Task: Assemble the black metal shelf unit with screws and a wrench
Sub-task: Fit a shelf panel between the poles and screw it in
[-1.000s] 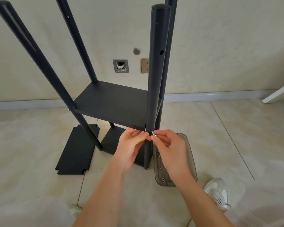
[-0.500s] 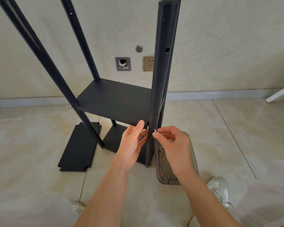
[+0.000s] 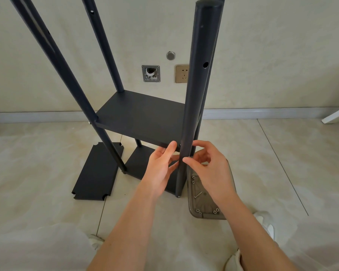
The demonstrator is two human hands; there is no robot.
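Black shelf unit (image 3: 145, 118) stands on tiled floor (image 3: 282, 163) by wall; right hand (image 3: 207, 169) grip pinches small screw (image 3: 185, 158) against front post (image 3: 194, 106), left hand (image 3: 160, 169) fingers straight, touching shelf edge. Loose panel (image 3: 98, 173) left, tray (image 3: 202, 204) with screws right.

The near black round metal post (image 3: 194, 106) stood between both hands, blocking a straight reach to the black flat shelf panel (image 3: 143, 116). Bare tiled floor (image 3: 282, 163) lay open rightward (beyond the translucent grey plastic screw tray (image 3: 204, 214)); a loose black notched panel (image 3: 98, 173) occupied the left.
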